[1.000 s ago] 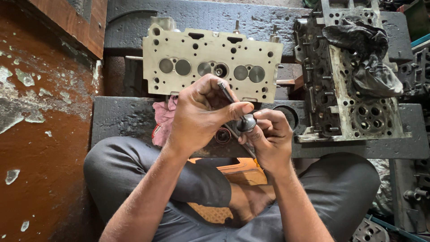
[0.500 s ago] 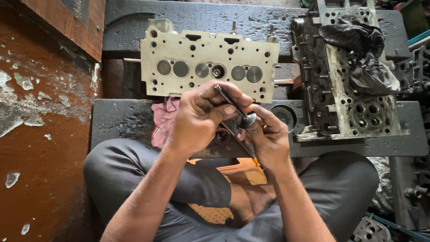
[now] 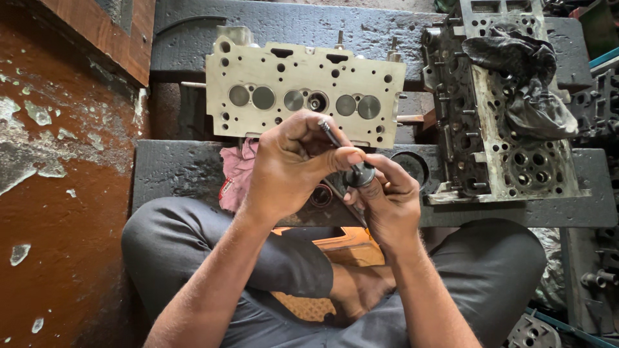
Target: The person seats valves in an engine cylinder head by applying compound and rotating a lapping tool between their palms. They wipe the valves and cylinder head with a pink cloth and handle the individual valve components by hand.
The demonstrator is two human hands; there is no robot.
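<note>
Two hands close together over the lap, holding one engine valve (image 3: 351, 164). Left hand (image 3: 290, 167) curled over the stem, thumb and fingers pinching it. Right hand (image 3: 387, 203) below, fingertips pressed around the round head. Long axis tilted: stem pointing up and to the left toward the pale cylinder head (image 3: 303, 96), disc end down and to the right. Pink rag (image 3: 235, 174) just beside the left hand, on the dark slab (image 3: 174, 174). Second, grimy cylinder head (image 3: 496, 154) to the right, black cloth (image 3: 522, 71) draped on top.
</note>
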